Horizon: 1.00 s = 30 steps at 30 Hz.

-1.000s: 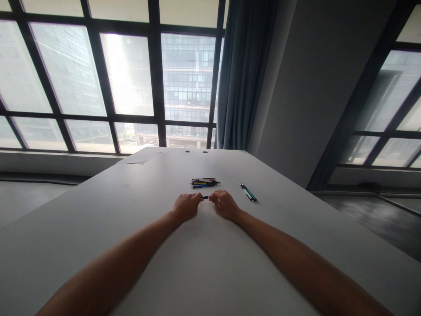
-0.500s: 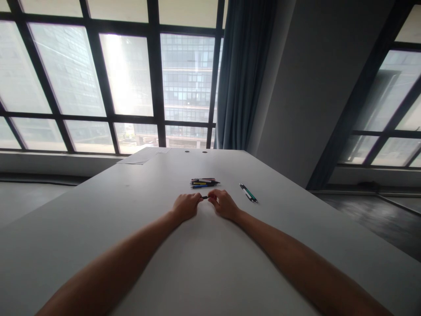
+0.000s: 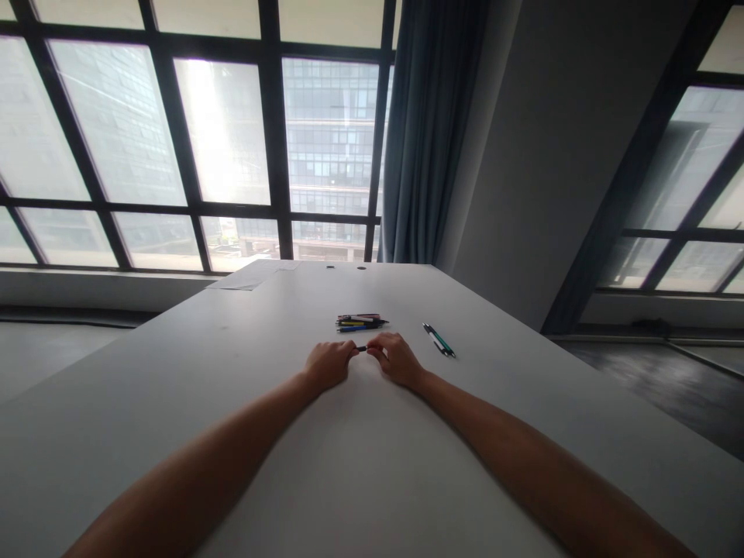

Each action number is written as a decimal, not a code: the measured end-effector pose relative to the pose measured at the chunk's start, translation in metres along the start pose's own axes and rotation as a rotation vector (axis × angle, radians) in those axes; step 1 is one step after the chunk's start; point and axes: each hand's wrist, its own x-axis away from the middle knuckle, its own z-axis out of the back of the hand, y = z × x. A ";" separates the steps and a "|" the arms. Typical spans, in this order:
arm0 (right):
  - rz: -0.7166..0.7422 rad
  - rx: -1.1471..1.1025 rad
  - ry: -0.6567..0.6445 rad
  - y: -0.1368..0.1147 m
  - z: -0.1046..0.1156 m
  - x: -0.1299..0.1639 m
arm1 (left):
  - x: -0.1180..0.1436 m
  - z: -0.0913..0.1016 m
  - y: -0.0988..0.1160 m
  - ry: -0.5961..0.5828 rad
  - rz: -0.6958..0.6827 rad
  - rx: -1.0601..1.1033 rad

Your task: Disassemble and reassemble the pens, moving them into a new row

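Left hand (image 3: 328,364): pinches one end of the small dark pen (image 3: 362,349).
Right hand (image 3: 396,359): pinches the other end.
Pen: between both hands, just above the worktop (image 3: 360,465).

Mid-frame, the left hand (image 3: 328,364) and right hand (image 3: 397,359) lie close together on the table (image 3: 360,480), a small pen (image 3: 362,349) pinched between their fingertips. Just above them in the frame sits a bundle of pens (image 3: 360,322). To the right of the right hand, apart from it, lie two pens (image 3: 439,340) side by side. A sheet of paper (image 3: 254,275) rests at the table's far edge, upper left of the bundle, with the windows (image 3: 226,132) behind it
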 end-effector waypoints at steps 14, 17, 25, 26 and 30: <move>-0.064 0.043 0.070 0.003 0.007 0.002 | -0.001 0.000 0.000 -0.017 0.044 0.009; -0.109 0.065 0.074 0.009 0.007 0.001 | -0.002 0.000 0.001 -0.030 0.066 0.015; -0.294 0.185 0.099 0.029 0.000 -0.001 | -0.002 0.001 0.002 -0.044 0.080 0.013; -0.306 0.191 0.098 0.031 0.000 -0.001 | -0.002 0.001 0.002 -0.044 0.082 0.017; -0.317 0.154 0.080 0.034 0.000 0.000 | -0.002 0.000 0.002 -0.050 0.095 0.030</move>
